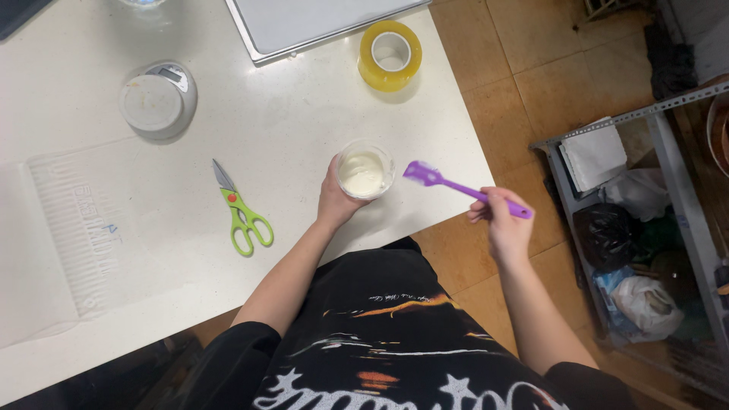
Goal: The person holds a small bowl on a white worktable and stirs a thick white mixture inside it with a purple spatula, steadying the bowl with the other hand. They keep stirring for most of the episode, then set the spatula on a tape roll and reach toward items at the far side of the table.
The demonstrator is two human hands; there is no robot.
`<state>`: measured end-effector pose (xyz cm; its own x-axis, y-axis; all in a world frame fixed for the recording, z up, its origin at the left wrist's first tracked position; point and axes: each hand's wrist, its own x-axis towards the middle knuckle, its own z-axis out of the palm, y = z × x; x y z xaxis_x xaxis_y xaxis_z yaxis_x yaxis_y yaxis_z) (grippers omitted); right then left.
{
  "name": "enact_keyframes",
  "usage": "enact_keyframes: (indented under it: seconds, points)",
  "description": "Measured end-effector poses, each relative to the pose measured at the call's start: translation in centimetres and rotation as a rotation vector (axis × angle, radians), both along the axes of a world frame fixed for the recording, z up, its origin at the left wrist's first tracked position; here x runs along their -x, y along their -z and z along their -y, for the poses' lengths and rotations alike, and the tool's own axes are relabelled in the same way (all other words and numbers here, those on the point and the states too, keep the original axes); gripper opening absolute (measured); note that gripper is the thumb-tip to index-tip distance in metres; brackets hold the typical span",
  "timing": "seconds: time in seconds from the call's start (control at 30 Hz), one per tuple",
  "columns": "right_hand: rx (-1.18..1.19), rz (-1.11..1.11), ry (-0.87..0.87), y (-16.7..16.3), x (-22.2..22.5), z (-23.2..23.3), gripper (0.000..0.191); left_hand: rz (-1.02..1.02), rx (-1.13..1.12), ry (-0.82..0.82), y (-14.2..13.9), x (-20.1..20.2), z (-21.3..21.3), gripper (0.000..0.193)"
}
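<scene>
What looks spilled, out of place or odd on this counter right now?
No spill shows. The cup of white cream stands upright in the left hand. The purple spatula in the right hand is held out past the counter edge, over the floor. Scissors lie shut and flat on the counter.

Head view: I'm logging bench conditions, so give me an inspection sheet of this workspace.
Surface: white table, lightly smudged.
Job's things: clear cup of white cream standing on the table; purple spatula held beside it, over the floor.
Clutter: green scissors, round scale, yellow tape roll, grey tray, clear ridged sheet.
Grippers: left hand wraps the cup; right hand grips the spatula handle.
Cables: nothing seen.
Surroundings: tiled floor; metal rack holding bags and folded cloth.
</scene>
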<state>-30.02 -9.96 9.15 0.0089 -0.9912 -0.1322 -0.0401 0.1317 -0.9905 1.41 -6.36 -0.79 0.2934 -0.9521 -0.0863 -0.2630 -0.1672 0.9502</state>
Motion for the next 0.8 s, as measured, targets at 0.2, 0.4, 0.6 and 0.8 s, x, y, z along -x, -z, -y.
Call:
enact_keyframes:
  seconds: [0.2,0.4,0.6,0.8]
  points:
    - [0.055,-0.039,-0.169,0.1,-2.6,1.7,0.021,0.07,0.011,0.007,0.7,0.0,0.2,0.115]
    - [-0.162,0.116,-0.114,3.7,-7.0,1.8,0.022,0.069,0.039,-0.029,1.1,0.1,0.5,0.115]
    - [-0.201,0.01,0.009,3.8,-5.4,0.3,0.022,-0.009,0.047,-0.08,1.9,-0.3,0.7,0.112]
    - [-0.157,-0.046,0.033,0.7,-3.3,-0.3,0.021,-0.012,0.041,-0.06,2.2,-0.5,0.5,0.116]
